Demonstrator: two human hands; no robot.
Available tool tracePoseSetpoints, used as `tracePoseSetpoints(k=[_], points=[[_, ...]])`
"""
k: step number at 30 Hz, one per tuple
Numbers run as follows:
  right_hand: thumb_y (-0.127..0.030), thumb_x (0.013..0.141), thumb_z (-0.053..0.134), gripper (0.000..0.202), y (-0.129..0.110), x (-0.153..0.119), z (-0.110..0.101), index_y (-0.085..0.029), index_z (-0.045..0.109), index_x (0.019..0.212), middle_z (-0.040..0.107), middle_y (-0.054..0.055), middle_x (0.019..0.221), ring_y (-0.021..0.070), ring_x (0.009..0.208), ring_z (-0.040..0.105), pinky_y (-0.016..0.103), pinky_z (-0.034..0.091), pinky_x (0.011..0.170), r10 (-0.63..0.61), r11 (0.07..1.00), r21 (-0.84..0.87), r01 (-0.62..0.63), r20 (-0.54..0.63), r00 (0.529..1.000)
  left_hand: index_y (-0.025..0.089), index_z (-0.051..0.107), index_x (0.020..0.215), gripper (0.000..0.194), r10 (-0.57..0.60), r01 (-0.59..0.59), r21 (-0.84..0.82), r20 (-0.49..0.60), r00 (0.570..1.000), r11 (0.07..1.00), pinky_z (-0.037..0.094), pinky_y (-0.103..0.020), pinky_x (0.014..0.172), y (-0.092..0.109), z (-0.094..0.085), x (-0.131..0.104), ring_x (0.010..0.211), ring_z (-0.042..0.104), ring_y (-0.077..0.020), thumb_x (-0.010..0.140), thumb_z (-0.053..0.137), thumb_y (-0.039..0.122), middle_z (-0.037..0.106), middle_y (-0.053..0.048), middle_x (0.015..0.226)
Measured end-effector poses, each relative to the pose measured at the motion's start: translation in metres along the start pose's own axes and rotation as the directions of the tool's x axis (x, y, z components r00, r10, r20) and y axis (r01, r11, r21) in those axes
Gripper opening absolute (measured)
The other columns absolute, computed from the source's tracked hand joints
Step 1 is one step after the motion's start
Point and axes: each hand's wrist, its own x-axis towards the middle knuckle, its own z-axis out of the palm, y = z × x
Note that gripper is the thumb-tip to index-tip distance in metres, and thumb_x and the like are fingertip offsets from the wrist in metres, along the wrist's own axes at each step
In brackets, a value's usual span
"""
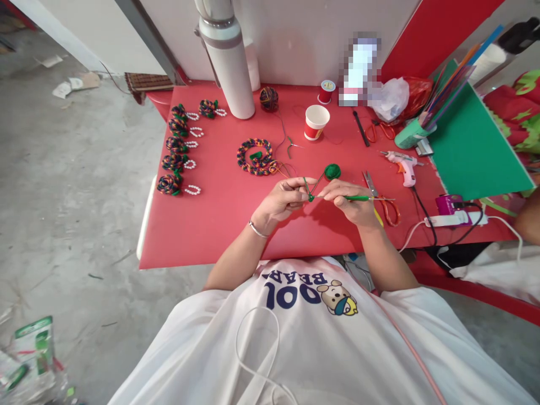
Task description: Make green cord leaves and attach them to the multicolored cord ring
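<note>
Between my fingertips is a small green crochet piece (311,198), pinched by my left hand (283,201). A strand of green yarn runs up over my left index finger and on to a green yarn ball (333,171) just behind my hands. My right hand (349,201) is closed around a crochet hook (358,198) with a green handle, its tip at the green piece. Left of the hands lies a multicoloured braided crochet strip (255,157), curled into a ring with loose thread ends.
Several multicoloured crochet rosettes (169,184) with white bead loops line the table's left side. A white bottle (231,67), paper cup (316,122) and dark yarn ball (269,99) stand behind. Orange-handled scissors (391,214), a pink glue gun (405,166) and a power strip (447,220) lie right.
</note>
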Motion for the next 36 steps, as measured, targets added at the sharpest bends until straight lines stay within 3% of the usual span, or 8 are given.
tracePoseSetpoints(k=[3, 9, 11, 14, 19, 24, 32, 36], points=[[-0.051, 0.099, 0.070, 0.023, 0.007, -0.005, 0.018, -0.035, 0.084, 0.105, 0.081, 0.002, 0.107, 0.0195, 0.098, 0.077, 0.037, 0.063, 0.087, -0.005, 0.999, -0.039, 0.001, -0.103, 0.995, 0.015, 0.085, 0.098, 0.046, 0.085, -0.083, 0.049, -0.041, 0.996, 0.995, 0.023, -0.018, 0.044, -0.008, 0.003, 0.003, 0.044, 0.038, 0.0002, 0.053, 0.096, 0.015, 0.065, 0.004, 0.063], [-0.045, 0.102, 0.067, 0.022, 0.016, -0.016, 0.048, -0.036, 0.081, 0.115, 0.078, 0.005, 0.108, 0.0214, 0.099, 0.072, 0.040, 0.061, 0.089, -0.147, 0.895, -0.446, 0.010, -0.274, 0.951, 0.016, 0.083, 0.105, 0.052, 0.339, -0.291, 0.233, -0.205, 0.918, 0.928, 0.042, -0.019, 0.059, -0.021, 0.010, 0.007, 0.057, 0.053, -0.0045, 0.055, 0.096, 0.017, 0.064, 0.006, 0.062], [-0.041, 0.101, 0.068, 0.020, 0.018, -0.017, 0.052, -0.037, 0.080, 0.118, 0.077, 0.005, 0.109, 0.0215, 0.100, 0.070, 0.040, 0.060, 0.090, -0.200, 0.854, -0.519, 0.021, -0.291, 0.936, 0.016, 0.083, 0.106, 0.052, 0.350, -0.299, 0.233, -0.229, 0.908, 0.926, 0.041, -0.019, 0.057, -0.022, 0.012, 0.007, 0.055, 0.051, -0.0040, 0.056, 0.095, 0.016, 0.062, 0.006, 0.062], [-0.040, 0.101, 0.070, 0.022, 0.019, -0.016, 0.054, -0.040, 0.078, 0.121, 0.076, 0.004, 0.111, 0.0216, 0.100, 0.069, 0.041, 0.059, 0.090, -0.298, 0.813, -0.576, 0.086, -0.284, 0.911, 0.017, 0.083, 0.107, 0.050, 0.253, -0.237, 0.102, -0.197, 0.947, 0.966, 0.032, -0.019, 0.048, -0.019, 0.013, 0.005, 0.047, 0.041, -0.0020, 0.058, 0.094, 0.018, 0.058, 0.007, 0.059], [-0.054, 0.099, 0.066, 0.025, 0.015, -0.008, 0.037, -0.043, 0.080, 0.117, 0.076, 0.002, 0.107, 0.0218, 0.099, 0.069, 0.043, 0.060, 0.087, -0.268, 0.895, -0.417, 0.161, -0.213, 0.940, 0.017, 0.084, 0.105, 0.045, 0.044, -0.048, -0.079, -0.055, 0.998, 0.996, 0.018, -0.017, 0.042, -0.005, 0.008, -0.001, 0.042, 0.025, 0.0011, 0.062, 0.089, 0.012, 0.054, 0.007, 0.058], [-0.053, 0.097, 0.069, 0.024, 0.006, -0.002, 0.012, -0.044, 0.080, 0.116, 0.079, 0.000, 0.108, 0.0215, 0.099, 0.070, 0.045, 0.060, 0.090, -0.225, 0.935, -0.296, 0.196, -0.069, 0.972, 0.015, 0.085, 0.101, 0.042, 0.001, -0.001, -0.071, -0.001, 1.000, 0.997, 0.015, -0.016, 0.042, 0.003, 0.006, -0.004, 0.041, 0.028, 0.0018, 0.060, 0.088, 0.007, 0.058, 0.005, 0.059], [-0.049, 0.095, 0.075, 0.020, -0.007, 0.007, -0.010, -0.037, 0.084, 0.107, 0.083, 0.002, 0.101, 0.0215, 0.097, 0.071, 0.044, 0.058, 0.092, -0.143, 0.967, -0.204, 0.152, 0.056, 0.988, 0.013, 0.085, 0.096, 0.038, -0.038, 0.038, -0.028, 0.001, 0.999, 0.999, 0.014, -0.017, 0.041, 0.003, 0.001, -0.003, 0.041, 0.028, 0.0019, 0.059, 0.086, 0.006, 0.060, 0.004, 0.060], [-0.052, 0.095, 0.075, 0.021, -0.002, 0.008, -0.017, -0.033, 0.085, 0.098, 0.082, 0.003, 0.094, 0.0212, 0.091, 0.074, 0.043, 0.060, 0.089, -0.020, 0.998, -0.053, 0.026, 0.117, 0.993, 0.013, 0.085, 0.090, 0.038, -0.065, 0.065, 0.005, 0.033, 0.997, 0.998, 0.014, -0.018, 0.041, 0.001, 0.000, -0.001, 0.040, 0.028, 0.0020, 0.052, 0.089, 0.009, 0.060, 0.004, 0.059]])
